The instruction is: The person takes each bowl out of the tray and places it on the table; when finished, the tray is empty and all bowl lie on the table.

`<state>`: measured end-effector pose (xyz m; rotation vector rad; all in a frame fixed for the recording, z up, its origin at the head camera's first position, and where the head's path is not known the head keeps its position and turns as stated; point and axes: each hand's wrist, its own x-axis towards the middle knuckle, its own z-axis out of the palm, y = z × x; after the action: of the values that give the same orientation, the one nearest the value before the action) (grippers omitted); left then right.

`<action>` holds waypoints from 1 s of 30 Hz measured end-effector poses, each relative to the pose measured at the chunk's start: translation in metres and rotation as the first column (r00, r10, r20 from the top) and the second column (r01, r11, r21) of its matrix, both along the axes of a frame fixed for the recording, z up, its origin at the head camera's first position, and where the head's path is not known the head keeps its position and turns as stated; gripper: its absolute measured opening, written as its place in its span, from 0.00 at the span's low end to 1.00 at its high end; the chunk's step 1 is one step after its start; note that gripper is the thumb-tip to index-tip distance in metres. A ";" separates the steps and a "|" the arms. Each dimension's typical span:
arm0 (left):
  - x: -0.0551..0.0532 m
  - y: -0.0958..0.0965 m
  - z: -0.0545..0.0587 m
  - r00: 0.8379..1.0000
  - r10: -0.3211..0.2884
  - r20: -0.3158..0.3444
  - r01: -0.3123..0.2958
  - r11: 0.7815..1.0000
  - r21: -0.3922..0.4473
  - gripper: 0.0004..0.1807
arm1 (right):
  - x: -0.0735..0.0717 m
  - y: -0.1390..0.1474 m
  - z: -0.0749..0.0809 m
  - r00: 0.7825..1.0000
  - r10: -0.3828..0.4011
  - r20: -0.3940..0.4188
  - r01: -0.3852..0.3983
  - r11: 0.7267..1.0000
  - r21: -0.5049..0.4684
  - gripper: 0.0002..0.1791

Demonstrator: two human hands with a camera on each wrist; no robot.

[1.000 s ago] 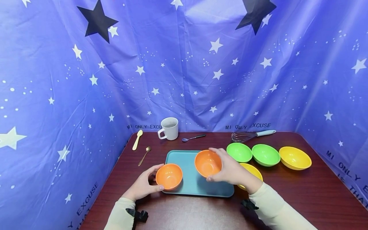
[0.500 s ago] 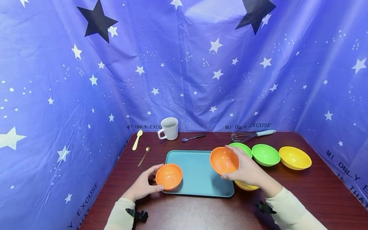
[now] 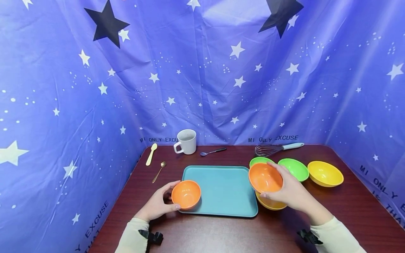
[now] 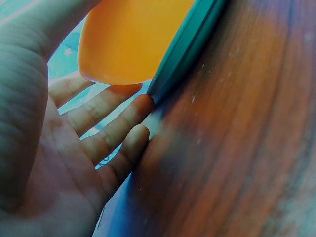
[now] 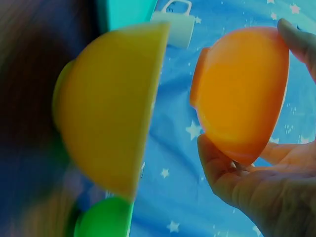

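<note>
My left hand [image 3: 157,204] holds an orange bowl [image 3: 186,195] by its side at the left end of a teal tray [image 3: 221,191], thumb and fingers on opposite sides. In the left wrist view the fingertips meet the underside of that bowl [image 4: 133,44] beside the tray's edge. A second orange bowl [image 3: 265,178] is pinched near its rim by my right hand [image 3: 294,193], off the tray's right end. Below it is a yellow bowl [image 3: 272,204], partly hidden; the right wrist view has the orange bowl [image 5: 242,94] raised above the yellow bowl [image 5: 111,108], a gap between them.
Two green bowls [image 3: 294,170] and another yellow bowl [image 3: 325,174] stand on the right. A whisk [image 3: 275,149] lies behind them. At the back are a white mug [image 3: 186,142] and a dark-handled spoon [image 3: 213,151]. A cream spoon [image 3: 151,154] and gold spoon [image 3: 159,172] lie left.
My right hand has carried its orange bowl rightward from above the tray to over the near yellow bowl. The left hand and its bowl have stayed put.
</note>
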<state>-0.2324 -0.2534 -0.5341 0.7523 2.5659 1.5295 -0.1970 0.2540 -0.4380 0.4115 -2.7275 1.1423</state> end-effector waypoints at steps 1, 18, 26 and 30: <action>0.000 0.000 0.000 1.000 -0.001 0.002 0.001 1.000 0.003 0.47 | 0.001 0.004 0.000 1.000 -0.007 0.004 0.007 1.000 0.000 0.63; -0.001 0.001 -0.001 1.000 0.004 0.000 -0.004 1.000 0.003 0.47 | 0.017 0.057 -0.004 0.993 -0.114 0.003 0.114 0.993 -0.008 0.63; -0.001 0.001 -0.001 1.000 0.014 0.010 -0.014 1.000 0.001 0.47 | 0.024 0.079 -0.007 0.987 -0.155 0.030 0.155 0.988 0.014 0.64; -0.001 0.002 0.000 1.000 0.015 0.017 -0.015 1.000 0.003 0.47 | 0.029 0.091 -0.008 0.983 -0.182 0.023 0.181 0.983 0.036 0.65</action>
<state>-0.2329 -0.2518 -0.5336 0.7191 2.5638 1.5375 -0.1683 0.3451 -0.4460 0.1485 -2.7429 1.0622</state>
